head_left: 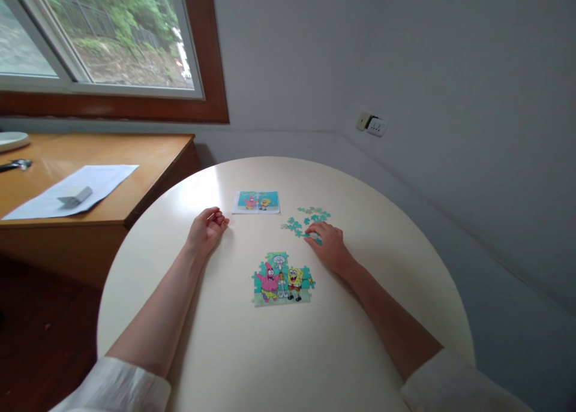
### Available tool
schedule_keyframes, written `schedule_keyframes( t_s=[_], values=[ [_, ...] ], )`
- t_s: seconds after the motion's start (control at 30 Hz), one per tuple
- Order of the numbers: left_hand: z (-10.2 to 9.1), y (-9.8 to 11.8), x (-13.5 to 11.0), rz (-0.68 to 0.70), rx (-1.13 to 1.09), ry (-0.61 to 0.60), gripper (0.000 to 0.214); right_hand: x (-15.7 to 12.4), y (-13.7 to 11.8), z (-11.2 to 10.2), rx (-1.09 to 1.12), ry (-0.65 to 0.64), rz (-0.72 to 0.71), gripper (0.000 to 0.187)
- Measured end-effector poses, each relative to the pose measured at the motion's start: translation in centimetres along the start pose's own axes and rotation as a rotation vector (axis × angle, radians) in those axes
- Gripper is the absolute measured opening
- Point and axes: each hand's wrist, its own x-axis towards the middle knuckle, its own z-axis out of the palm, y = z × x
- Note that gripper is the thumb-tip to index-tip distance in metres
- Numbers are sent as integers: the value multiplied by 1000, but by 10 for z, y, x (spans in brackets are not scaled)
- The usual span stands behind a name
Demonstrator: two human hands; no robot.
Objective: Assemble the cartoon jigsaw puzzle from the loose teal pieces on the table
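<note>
A partly joined cartoon jigsaw (282,278) lies on the round cream table (234,340) between my forearms. Several loose teal pieces (306,219) are scattered beyond it. My right hand (327,245) rests palm down at the near edge of those pieces, its fingertips pinched on a teal piece. My left hand (207,227) lies on its side on the bare tabletop, fingers loosely curled, nothing in it. A small reference picture (256,201) of the same cartoon lies flat farther back, between both hands.
A wooden desk (135,154) stands to the left, carrying white paper (85,187) with a small grey object (74,197) on it. A window is above it. A wall socket (372,124) sits on the grey wall to the right.
</note>
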Motion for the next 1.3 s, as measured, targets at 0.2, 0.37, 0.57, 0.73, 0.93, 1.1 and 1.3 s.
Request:
schedule_keyframes(
  t_s=[0.2,0.37,0.57,0.73,0.93,1.1,1.3],
  values=[
    [0,1,0,-5,-3,-2,13,-1,-2,-1,-16,-16,-16,16],
    [0,0,-1,-3,-9,0,13,0,-1,0,-28,-11,-13,13],
    [0,0,0,2,-5,6,14,0,-3,-1,-20,-8,-2,10],
    [0,0,-1,4,3,-3,14,0,-5,-2,-1,7,-26,6],
    [1,0,-1,7,2,-3,14,0,-6,-5,9,4,-70,2],
    [0,0,0,-2,-3,-2,13,1,-8,-8,60,17,-98,6],
    [1,0,-1,2,5,-2,13,1,-8,-10,128,57,-151,17]
  ],
)
